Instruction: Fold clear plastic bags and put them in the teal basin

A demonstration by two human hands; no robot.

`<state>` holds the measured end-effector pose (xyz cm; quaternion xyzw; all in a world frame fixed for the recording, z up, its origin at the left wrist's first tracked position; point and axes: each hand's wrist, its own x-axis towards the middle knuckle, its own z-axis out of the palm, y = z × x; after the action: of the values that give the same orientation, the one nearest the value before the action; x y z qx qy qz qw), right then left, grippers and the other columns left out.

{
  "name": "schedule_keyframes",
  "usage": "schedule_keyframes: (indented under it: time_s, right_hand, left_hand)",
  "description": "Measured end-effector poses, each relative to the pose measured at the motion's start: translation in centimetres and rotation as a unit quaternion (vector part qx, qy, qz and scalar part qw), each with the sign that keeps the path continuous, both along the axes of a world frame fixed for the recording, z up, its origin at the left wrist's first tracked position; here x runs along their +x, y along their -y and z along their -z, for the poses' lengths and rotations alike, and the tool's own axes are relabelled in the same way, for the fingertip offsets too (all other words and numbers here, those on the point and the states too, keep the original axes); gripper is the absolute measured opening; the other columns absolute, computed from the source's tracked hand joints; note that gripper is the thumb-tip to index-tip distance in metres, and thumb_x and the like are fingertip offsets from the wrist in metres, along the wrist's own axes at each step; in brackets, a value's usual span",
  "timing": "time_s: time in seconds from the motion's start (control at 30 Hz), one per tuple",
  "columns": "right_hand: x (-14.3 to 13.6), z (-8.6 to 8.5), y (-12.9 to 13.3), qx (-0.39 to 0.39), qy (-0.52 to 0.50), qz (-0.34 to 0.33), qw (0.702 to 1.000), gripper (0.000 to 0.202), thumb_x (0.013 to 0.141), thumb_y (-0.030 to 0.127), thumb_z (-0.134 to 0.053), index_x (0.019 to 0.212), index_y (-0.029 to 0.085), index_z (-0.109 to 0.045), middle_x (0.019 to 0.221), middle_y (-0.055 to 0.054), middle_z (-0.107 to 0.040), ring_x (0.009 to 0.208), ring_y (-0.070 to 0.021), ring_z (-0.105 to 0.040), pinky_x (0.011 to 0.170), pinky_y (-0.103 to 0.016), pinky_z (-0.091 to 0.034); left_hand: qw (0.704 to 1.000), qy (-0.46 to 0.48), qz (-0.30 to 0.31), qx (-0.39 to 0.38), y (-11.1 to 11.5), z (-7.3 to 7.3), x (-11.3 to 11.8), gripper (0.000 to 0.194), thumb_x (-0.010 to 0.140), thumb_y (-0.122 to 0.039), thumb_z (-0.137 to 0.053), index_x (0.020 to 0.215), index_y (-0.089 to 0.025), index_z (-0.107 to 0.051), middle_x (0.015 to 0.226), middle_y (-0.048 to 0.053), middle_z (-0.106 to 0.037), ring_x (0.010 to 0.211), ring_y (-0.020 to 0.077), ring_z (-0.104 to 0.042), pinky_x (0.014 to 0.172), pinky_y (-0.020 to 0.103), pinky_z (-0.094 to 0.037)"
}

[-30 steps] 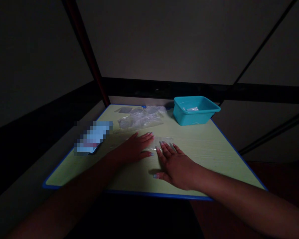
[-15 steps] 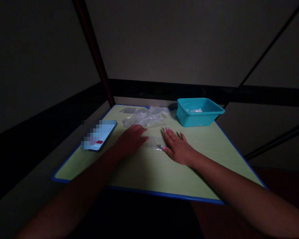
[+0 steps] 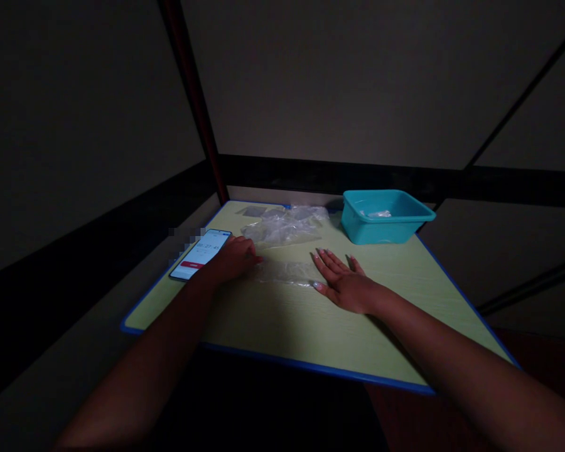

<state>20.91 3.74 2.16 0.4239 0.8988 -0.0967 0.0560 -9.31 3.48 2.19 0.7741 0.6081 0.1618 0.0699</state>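
A clear plastic bag (image 3: pixel 285 274) lies flattened on the table between my two hands. My right hand (image 3: pixel 343 282) rests flat, fingers stretched out, at the right end of this bag. At the left end is my left hand (image 3: pixel 233 258), its fingers curled in and the thumb close to the bag's edge. It looks closed on that end, though shadow hides part of the grip. Just behind the hands lies a loose heap of crumpled clear plastic bags (image 3: pixel 282 227).
A phone (image 3: pixel 202 254) with a lit timer screen lies left, partly behind my left hand and wrist. A turquoise bin (image 3: pixel 383 232) holding some clear plastic stands at the back right. The yellow-green table (image 3: pixel 329 342) has a blue edge, with dark panels behind and to the left.
My left hand has moved left along the bag, nearer the phone, and its fingers have curled, uncovering more of the bag. My right hand stays flat. The view has shifted slightly.
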Motion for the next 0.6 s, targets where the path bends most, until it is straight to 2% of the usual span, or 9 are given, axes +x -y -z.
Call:
schedule_keyframes:
  time_s: [0.2, 0.3, 0.4, 0.6]
  right_hand:
    - [1.2, -0.6, -1.0, -0.027, 0.024, -0.026, 0.999, 0.070, 0.094, 0.057, -0.023, 0.152, 0.025, 0.001, 0.157, -0.008, 0.002, 0.143, -0.0295, 0.001, 0.107, -0.067, -0.006]
    - [1.5, -1.0, -1.2, -0.038, 0.032, -0.024, 0.999, 0.070, 0.094, 0.058, -0.024, 0.152, 0.026, -0.001, 0.157, -0.008, 0.003, 0.143, -0.0300, 0.002, 0.107, -0.067, -0.006]
    - [1.3, -1.1, -1.2, -0.014, 0.022, -0.024, 0.999, 0.069, 0.094, 0.058, -0.025, 0.152, 0.028, -0.002, 0.156, -0.008, 0.006, 0.143, -0.0298, 0.004, 0.106, -0.067, -0.004]
    - [0.6, -0.5, -0.6, 0.029, -0.033, -0.061, 0.997, 0.063, 0.097, 0.053, -0.022, 0.152, 0.028, -0.004, 0.157, -0.007, 0.003, 0.144, -0.0279, 0.001, 0.106, -0.067, -0.002]
  left_hand:
    - [0.999, 0.036, 0.007, -0.012, 0.3, -0.7, 0.0, 0.026, 0.078, -0.043, -0.054, 0.067, -0.020, -0.052, 0.075, 0.003, -0.057, 0.078, 0.0205, -0.052, 0.072, 0.031, -0.040]
    - [0.995, 0.072, 0.003, -0.066, 0.7, -1.4, -0.1, 0.028, 0.077, -0.046, -0.054, 0.068, -0.020, -0.053, 0.075, 0.002, -0.058, 0.072, 0.0183, -0.053, 0.066, 0.029, -0.040]
    - [0.990, 0.069, 0.004, -0.122, 0.9, -1.9, 0.0, 0.026, 0.071, -0.045, -0.060, 0.071, -0.019, -0.058, 0.077, 0.002, -0.058, 0.071, 0.0180, -0.054, 0.063, 0.028, -0.040]
    - [0.984, 0.050, 0.019, -0.170, 1.1, -2.0, -0.1, 0.019, 0.066, -0.037, -0.063, 0.073, -0.019, -0.060, 0.081, 0.002, -0.060, 0.074, 0.0188, -0.056, 0.064, 0.027, -0.040]
